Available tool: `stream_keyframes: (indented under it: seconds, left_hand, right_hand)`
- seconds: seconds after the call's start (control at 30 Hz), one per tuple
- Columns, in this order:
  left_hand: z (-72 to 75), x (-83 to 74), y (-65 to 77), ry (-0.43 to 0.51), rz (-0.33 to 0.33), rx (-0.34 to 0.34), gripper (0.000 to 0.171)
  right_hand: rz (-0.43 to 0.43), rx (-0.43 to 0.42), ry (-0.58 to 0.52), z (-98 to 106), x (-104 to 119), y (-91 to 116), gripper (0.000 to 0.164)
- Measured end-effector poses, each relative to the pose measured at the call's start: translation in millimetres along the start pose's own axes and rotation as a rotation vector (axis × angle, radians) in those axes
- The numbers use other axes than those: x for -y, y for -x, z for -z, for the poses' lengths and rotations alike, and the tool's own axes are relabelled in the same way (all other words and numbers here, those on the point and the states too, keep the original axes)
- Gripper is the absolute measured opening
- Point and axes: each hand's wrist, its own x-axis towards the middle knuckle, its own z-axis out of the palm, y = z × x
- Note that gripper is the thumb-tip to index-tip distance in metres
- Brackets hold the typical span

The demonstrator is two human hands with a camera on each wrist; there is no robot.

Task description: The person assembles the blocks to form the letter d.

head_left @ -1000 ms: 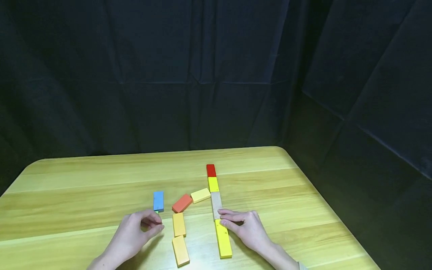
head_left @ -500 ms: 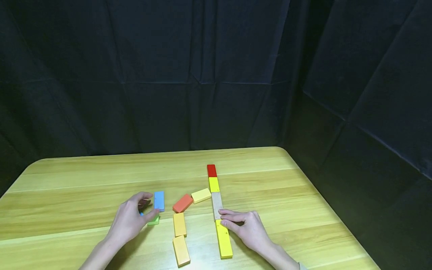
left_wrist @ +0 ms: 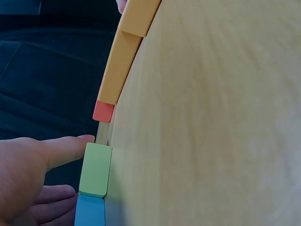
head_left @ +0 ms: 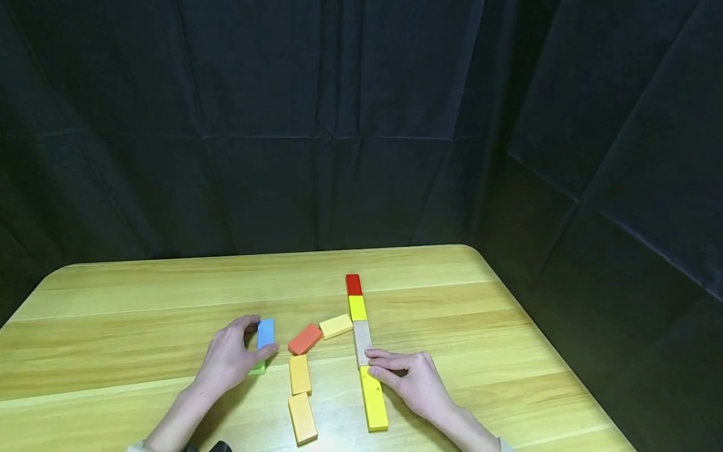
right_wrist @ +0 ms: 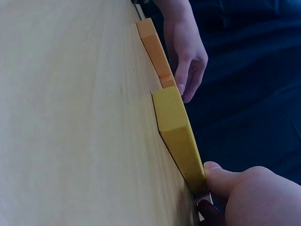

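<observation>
In the head view my left hand straddles a blue block, index fingertip at its far left corner and thumb across its near end to the right side. A green block lies just nearer, partly under the hand. The left wrist view shows this green block and a second blue block beside it, which the hand hides from above. My right hand rests at the joint of a grey block and a yellow block, thumb on the yellow, fingertips on the grey.
A small yellow block and a dark red block continue the straight row away from me. Between the hands, two orange blocks, a coral-red block and a pale yellow block form a bent line. Dark curtains surround the wooden table.
My left hand first drew left and away from me past the green block, then shifted right onto the blue block. The right hand and the blocks stay in place.
</observation>
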Motion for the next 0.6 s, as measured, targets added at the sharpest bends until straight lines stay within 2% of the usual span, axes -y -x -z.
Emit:
stream_keyframes:
  seconds: [0.43,0.6]
  left_hand:
    - [-2.3,1.8,-0.3,0.019,-0.019,-0.019,0.063]
    - [-2.6,0.3,2.1,0.022,-0.008,-0.023,0.064]
  right_hand:
    - [-0.01,0.004,-0.011,0.5,-0.3,0.6,0.015]
    - [-0.015,0.007,-0.007,0.2,0.1,1.2,0.016]
